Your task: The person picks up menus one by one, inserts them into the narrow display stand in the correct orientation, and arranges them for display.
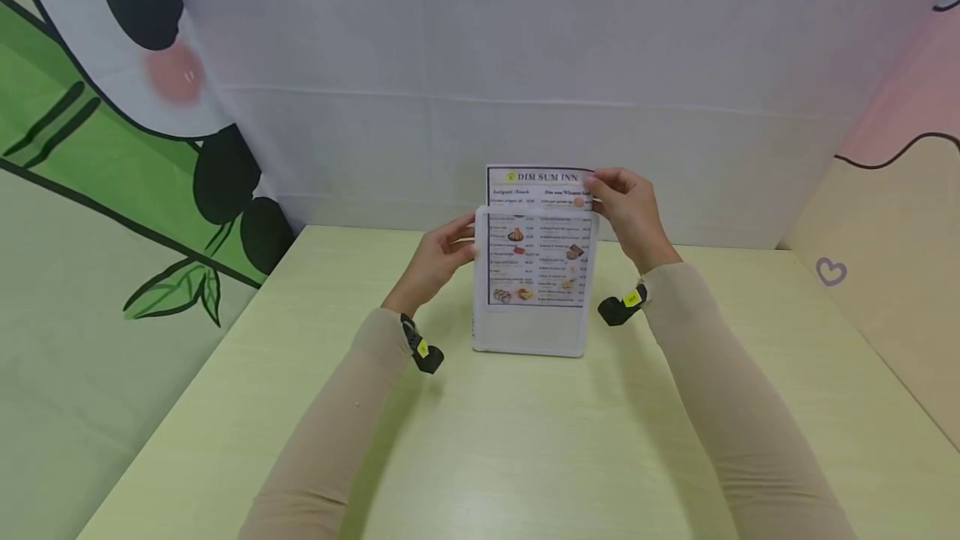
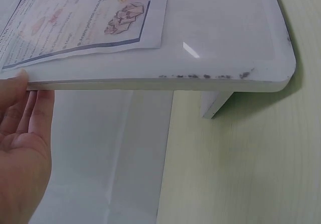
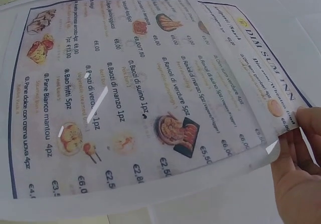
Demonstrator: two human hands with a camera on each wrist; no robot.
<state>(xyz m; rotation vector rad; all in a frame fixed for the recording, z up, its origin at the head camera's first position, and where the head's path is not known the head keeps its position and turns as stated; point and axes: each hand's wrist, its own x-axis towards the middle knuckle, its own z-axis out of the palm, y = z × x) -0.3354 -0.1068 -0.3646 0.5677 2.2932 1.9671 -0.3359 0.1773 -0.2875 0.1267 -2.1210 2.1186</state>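
A white display stand (image 1: 529, 332) with a clear front stands upright on the table. Partly inside it is a printed menu sheet (image 1: 536, 265) headed "DIM SUM INN", its top strip sticking out above the stand's upper edge. My right hand (image 1: 630, 211) pinches the sheet's upper right corner between thumb and fingers, which the right wrist view also shows. On the other side my left hand (image 1: 438, 261) grips the stand's left edge, thumb on the front and fingers behind, as the left wrist view shows. Dark scuffs mark that edge near the bottom.
The stand rests on a pale wood-grain table (image 1: 480, 457). Behind it hangs a white cloth backdrop (image 1: 525, 40). A cartoon panel (image 1: 135, 190) borders the left side and a pink and beige one (image 1: 885, 215) the right. A support leg (image 2: 214, 103) shows behind the stand.
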